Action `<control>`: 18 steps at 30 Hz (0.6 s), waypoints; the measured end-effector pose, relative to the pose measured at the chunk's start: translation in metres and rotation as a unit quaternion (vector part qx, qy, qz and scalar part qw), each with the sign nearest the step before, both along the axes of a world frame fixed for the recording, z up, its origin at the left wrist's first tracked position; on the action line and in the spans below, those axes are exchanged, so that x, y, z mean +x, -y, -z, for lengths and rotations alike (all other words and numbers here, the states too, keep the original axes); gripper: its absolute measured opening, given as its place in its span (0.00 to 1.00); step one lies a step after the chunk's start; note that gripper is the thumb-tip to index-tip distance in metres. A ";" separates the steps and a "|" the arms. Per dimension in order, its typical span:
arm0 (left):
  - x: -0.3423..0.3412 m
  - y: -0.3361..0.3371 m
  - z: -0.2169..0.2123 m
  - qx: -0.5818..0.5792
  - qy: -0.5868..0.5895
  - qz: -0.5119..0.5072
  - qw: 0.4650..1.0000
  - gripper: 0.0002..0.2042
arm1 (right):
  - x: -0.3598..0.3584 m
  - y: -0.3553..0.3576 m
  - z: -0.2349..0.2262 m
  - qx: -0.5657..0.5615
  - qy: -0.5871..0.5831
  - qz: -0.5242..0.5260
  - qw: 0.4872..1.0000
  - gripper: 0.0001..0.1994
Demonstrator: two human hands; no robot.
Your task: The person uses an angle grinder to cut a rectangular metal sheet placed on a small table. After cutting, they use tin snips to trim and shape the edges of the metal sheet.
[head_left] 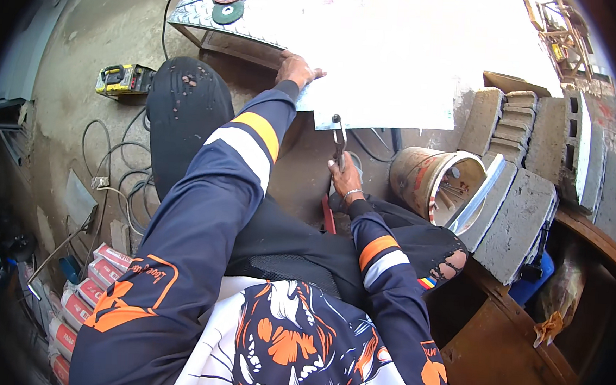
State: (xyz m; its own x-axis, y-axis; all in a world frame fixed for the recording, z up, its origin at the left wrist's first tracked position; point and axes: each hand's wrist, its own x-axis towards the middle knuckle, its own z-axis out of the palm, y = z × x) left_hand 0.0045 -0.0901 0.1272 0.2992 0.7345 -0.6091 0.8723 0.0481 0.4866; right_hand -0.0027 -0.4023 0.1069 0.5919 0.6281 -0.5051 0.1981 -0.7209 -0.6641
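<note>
A bright, glare-washed flat sheet (387, 113) overhangs the near edge of a workbench. My left hand (298, 70) rests on its left edge, thumb spread away from the fingers; some fingertips are hard to make out. Below the sheet's near edge, my right hand (346, 178) is wrapped round the handles of locking clamp pliers (339, 141). Their jaw end reaches up to the sheet's near left corner; glare hides whether they bite on it.
A dirty bucket (411, 178) holding rods stands right of my right hand, beside stacked concrete blocks (514, 219). Grinding discs (227, 13) lie on the tread-plate bench top (192, 14). A yellow-black machine (121, 80), looped cables (129, 174) and red-white packages (79, 305) are at left.
</note>
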 end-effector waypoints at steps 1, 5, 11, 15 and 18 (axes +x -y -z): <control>0.001 -0.002 -0.007 -0.004 -0.016 0.005 1.000 0.61 | -0.001 -0.001 0.001 -0.003 -0.017 0.008 1.000 0.18; 0.007 0.001 -0.018 -0.022 -0.037 -0.003 0.999 0.62 | -0.001 -0.001 0.004 0.003 0.004 -0.002 1.000 0.16; 0.014 -0.005 0.003 -0.070 -0.034 -0.035 0.996 0.65 | -0.010 -0.018 -0.024 -0.023 0.014 -0.013 1.000 0.17; 0.023 -0.010 0.019 -0.098 -0.038 -0.021 0.994 0.66 | -0.009 -0.025 -0.033 -0.045 0.015 -0.003 0.999 0.17; 0.022 -0.022 0.058 -0.054 -0.064 0.002 0.996 0.65 | -0.016 -0.026 -0.024 -0.023 0.058 -0.043 0.997 0.17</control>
State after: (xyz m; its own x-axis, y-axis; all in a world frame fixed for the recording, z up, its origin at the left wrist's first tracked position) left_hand 0.0266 -0.0678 0.0697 0.2165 0.6612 -0.7183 0.9275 0.0904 0.3628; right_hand -0.0182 -0.3764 0.1313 0.5930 0.6561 -0.4667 0.3332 -0.7276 -0.5996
